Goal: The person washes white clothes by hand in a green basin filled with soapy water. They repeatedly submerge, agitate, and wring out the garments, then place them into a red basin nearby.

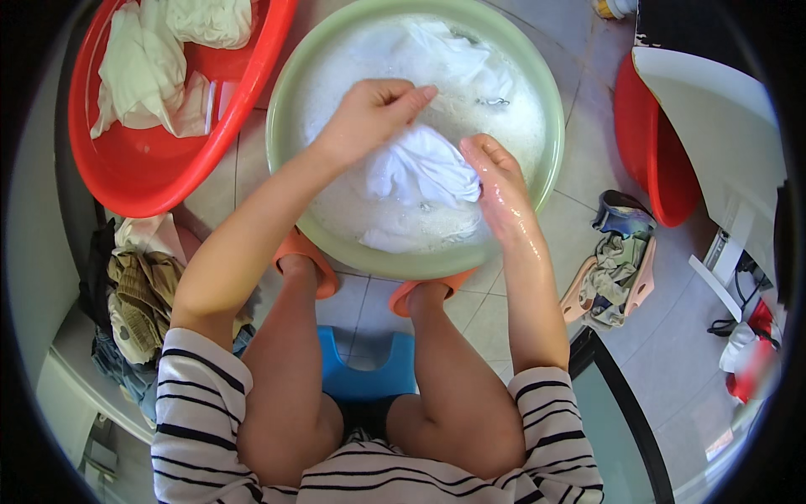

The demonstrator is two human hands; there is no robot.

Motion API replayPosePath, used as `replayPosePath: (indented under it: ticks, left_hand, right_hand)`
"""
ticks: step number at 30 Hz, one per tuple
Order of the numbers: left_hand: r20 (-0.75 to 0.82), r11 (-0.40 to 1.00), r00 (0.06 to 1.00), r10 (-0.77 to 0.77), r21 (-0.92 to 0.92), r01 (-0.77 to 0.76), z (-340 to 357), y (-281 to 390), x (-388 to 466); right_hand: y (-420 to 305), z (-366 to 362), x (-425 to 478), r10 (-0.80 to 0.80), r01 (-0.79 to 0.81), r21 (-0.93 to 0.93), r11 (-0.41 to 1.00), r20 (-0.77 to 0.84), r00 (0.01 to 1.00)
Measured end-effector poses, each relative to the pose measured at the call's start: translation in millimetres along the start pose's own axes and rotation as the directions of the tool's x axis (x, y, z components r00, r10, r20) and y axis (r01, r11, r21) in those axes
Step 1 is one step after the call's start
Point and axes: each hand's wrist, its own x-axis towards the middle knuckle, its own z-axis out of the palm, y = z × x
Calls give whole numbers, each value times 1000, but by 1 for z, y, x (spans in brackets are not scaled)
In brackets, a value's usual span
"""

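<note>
Before me stands a round pale green basin of sudsy water. My right hand, wet and shiny, grips one end of a bunched white cloth at the basin's right side. Over the cloth's upper left part is my left hand, its fingers curled and its thumb stretched to the right. Whether it pinches any cloth is hidden. More white fabric lies soaking at the far side of the basin, with a small chain-like metal piece near it. Another patch of white fabric shows through the foam at the near side.
A red basin with white garments stands at the upper left. Piled clothes lie below it. At right are another red basin, crumpled cloths on pink slippers, and a dark-framed glass panel. A blue stool is under me.
</note>
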Motion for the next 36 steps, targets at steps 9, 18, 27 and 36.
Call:
replayPosePath:
  ticks: [9, 18, 27, 36]
  left_hand:
    - [150, 724, 958, 245, 629, -284, 15, -52, 13]
    - [-113, 836, 975, -193, 502, 224, 18, -72, 36]
    - [183, 549, 703, 688, 502, -668, 33, -13, -3]
    - [103, 496, 643, 759, 548, -673, 49, -21, -17]
  right_hand:
    - [51, 5, 59, -397, 321, -332, 887, -194, 897]
    - [54, 17, 79, -138, 22, -341, 940, -321, 937]
    - [8, 68, 2, 53, 12, 650, 760, -81, 995]
    - [7, 73, -2, 290, -215, 608, 764, -26, 957]
